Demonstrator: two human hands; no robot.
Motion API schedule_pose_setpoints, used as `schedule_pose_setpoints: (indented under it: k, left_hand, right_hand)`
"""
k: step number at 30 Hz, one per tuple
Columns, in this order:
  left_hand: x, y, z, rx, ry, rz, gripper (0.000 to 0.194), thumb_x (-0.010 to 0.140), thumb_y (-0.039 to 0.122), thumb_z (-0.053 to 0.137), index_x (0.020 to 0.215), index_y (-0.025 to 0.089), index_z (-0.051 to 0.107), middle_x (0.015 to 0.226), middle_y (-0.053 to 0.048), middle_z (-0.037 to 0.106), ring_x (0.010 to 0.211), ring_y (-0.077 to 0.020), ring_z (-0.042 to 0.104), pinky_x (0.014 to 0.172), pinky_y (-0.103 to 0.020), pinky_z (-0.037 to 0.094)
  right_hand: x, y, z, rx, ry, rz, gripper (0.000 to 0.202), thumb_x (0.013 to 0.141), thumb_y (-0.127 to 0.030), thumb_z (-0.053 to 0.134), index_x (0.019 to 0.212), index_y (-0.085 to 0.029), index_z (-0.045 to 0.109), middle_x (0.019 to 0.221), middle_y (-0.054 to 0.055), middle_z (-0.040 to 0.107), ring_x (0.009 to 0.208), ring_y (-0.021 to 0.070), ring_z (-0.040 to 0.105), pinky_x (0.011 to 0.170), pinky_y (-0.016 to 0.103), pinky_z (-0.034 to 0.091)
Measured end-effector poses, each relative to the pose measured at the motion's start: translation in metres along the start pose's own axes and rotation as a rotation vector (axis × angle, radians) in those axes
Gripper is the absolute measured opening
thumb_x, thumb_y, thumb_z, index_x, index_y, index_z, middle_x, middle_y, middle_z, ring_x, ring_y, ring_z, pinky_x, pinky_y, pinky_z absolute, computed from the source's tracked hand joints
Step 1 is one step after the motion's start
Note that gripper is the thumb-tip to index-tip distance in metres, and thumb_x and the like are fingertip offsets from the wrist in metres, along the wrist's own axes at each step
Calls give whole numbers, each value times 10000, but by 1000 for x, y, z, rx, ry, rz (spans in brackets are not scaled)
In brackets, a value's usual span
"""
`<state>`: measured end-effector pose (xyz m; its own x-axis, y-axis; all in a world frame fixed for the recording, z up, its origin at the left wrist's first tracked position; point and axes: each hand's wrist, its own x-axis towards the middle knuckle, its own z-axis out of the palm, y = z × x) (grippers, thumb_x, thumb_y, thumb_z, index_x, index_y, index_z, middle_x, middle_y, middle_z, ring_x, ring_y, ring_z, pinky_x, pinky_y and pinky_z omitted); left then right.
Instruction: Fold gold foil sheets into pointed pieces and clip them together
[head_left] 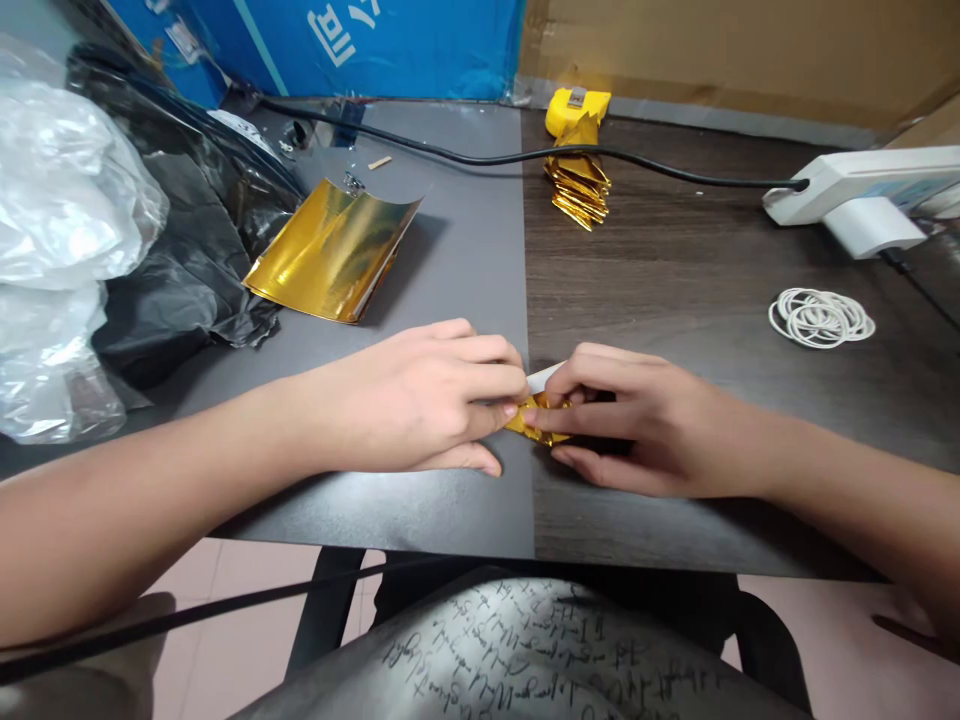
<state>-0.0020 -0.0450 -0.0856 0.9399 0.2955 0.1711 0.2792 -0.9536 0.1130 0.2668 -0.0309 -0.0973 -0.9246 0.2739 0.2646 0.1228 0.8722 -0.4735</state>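
Fingers of the left hand (439, 400) bunch together on the left end of a small, creased piece of shiny gold foil paper with a white side (541, 433), its thumb standing a little apart; those of the right hand (652, 420) curl narrowly around the right end, so both hold it. The piece is low over the near middle of the dark desk (637, 270). Far left lies a stack of flat, shiny gold foil sheets (337, 250); far right of centre, a pile of folded, shiny gold foil pieces (579, 190).
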Motion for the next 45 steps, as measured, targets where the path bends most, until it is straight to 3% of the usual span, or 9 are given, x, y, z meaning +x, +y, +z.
schedule_pose_setpoints:
  k: [3,14,19,23,30,35,39,42,45]
  left_hand:
    - [2,3,1,38,13,16,422,1062,462,473,1077,136,741,1214,-87,697,1184,-254,607,881,-383,433]
    - [2,4,0,86,12,5,385,1081,417,452,1053,178,752,1182,-40,737,1138,-216,625,913,-367,427]
    - [2,-8,1,-104,21,22,306,1047,380,534,1002,181,761,1214,-57,726,1144,-223,629,935,-377,431]
    - [3,-16,2,-195,66,33,242,1027,363,574,1004,202,753,1156,-70,740,1123,-207,646,1006,-390,414]
    - [3,-19,3,-279,57,2,201,1005,362,608,993,220,751,1125,-78,747,1144,-206,652,995,-373,442]
    - [6,-4,4,-113,10,93,373,1029,485,538,955,174,730,1031,-87,736,1052,-214,656,932,-365,444]
    - [10,20,6,-50,57,177,502,1000,580,532,843,144,724,871,-82,684,886,-217,631,796,-371,457]
    - [14,41,7,-82,32,226,384,997,442,604,737,173,691,798,-52,641,772,-180,575,813,-380,479]
    - [17,56,9,-77,101,235,343,954,181,600,611,193,614,695,-29,585,663,-173,512,657,-383,434]
  right_hand:
    - [-3,4,-6,12,-62,-60,244,997,-229,596,1214,-175,695,1091,103,623,956,183,541,872,350,483]
    - [-4,2,-15,-43,-232,-126,293,1034,-265,530,1229,-113,688,1086,130,630,963,229,521,867,419,452]
    - [-5,5,-14,31,-184,-132,293,1026,-262,555,1263,-130,665,1154,131,635,1032,217,536,957,402,449]
    - [-4,4,-9,-43,-166,-122,366,1037,-313,550,1332,-113,631,1091,129,638,973,215,534,886,400,459]
    - [-2,13,-15,-37,-129,-150,238,1023,-258,578,1173,-131,711,1148,134,667,1058,221,573,902,404,497]
    - [-2,23,-14,-32,-25,-227,169,997,-228,617,1084,-125,718,1155,128,693,1226,243,584,1014,424,530]
    - [0,16,-6,99,-46,-238,164,992,-213,623,1017,-87,725,1134,141,698,1254,231,585,1093,389,509]
    - [2,4,2,163,-97,-297,184,1003,-207,595,981,-79,725,1082,134,689,1169,216,608,1091,385,502]
    - [3,-7,8,116,-137,-326,248,1017,-228,565,838,-119,698,936,88,658,1013,198,598,1021,379,525]
